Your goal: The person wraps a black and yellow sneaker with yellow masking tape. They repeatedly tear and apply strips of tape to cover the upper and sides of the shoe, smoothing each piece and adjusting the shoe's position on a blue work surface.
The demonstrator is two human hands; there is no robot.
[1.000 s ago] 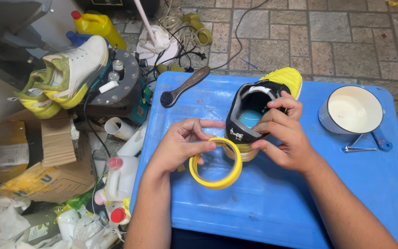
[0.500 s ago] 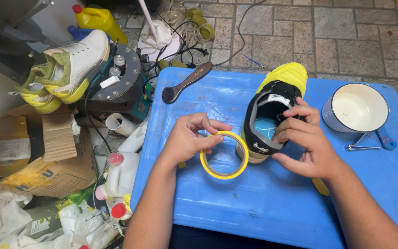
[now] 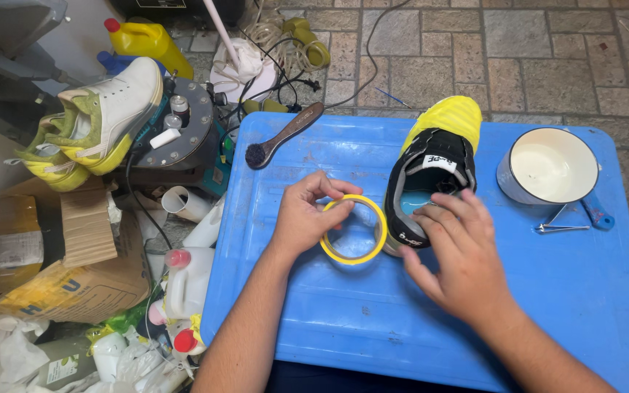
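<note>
My left hand (image 3: 306,215) grips a yellow tape roll (image 3: 354,229) by its left rim, holding it just above the blue plastic table (image 3: 314,320). My right hand (image 3: 460,255) rests with its fingers spread on the near end of a black and yellow sneaker (image 3: 434,164), fingertips at the shoe's opening beside the roll. The sneaker lies on the table with its yellow toe pointing away from me. Whether tape runs from the roll to the shoe is not visible.
A white enamel mug with blue rim (image 3: 551,166) and a metal clip (image 3: 558,225) sit at the table's right. A wooden brush (image 3: 282,136) lies at the far left edge. On the floor to the left: white and green sneakers (image 3: 100,116), a round machine (image 3: 180,124), bottles (image 3: 187,273), cardboard (image 3: 52,255).
The sneaker has been set down flatter on the table, toe pointing away. My right hand went from gripping its side to resting open on its heel opening. The tape roll stayed in my left hand.
</note>
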